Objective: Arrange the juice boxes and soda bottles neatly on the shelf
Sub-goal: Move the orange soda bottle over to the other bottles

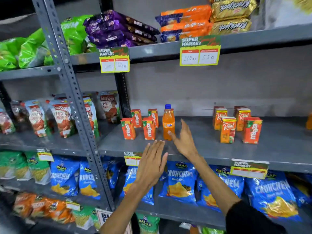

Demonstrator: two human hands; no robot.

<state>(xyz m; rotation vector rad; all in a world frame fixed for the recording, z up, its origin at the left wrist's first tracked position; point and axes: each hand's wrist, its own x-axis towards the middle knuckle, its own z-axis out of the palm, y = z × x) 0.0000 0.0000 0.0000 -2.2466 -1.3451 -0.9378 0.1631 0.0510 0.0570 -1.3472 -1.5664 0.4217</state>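
An orange soda bottle [168, 123] with a blue cap stands upright on the grey middle shelf [202, 149]. Left of it stand several orange Maaza juice boxes [148, 128] in two rows. At the right stand several Real juice boxes [228, 130] and one Maaza box [251, 130]. My right hand [183, 139] is open just right of the bottle, thumb tip touching or nearly touching its lower side. My left hand [152, 163] is open and flat in front of the shelf edge, below the left boxes, holding nothing.
Price tags [132, 158] hang on the shelf's front edge. Blue chip bags [180, 181] fill the shelf below, biscuit packs [185, 22] the shelf above. A grey upright post [79, 115] divides off ketchup pouches [60, 119] at left. Another orange item [309, 121] peeks in at far right.
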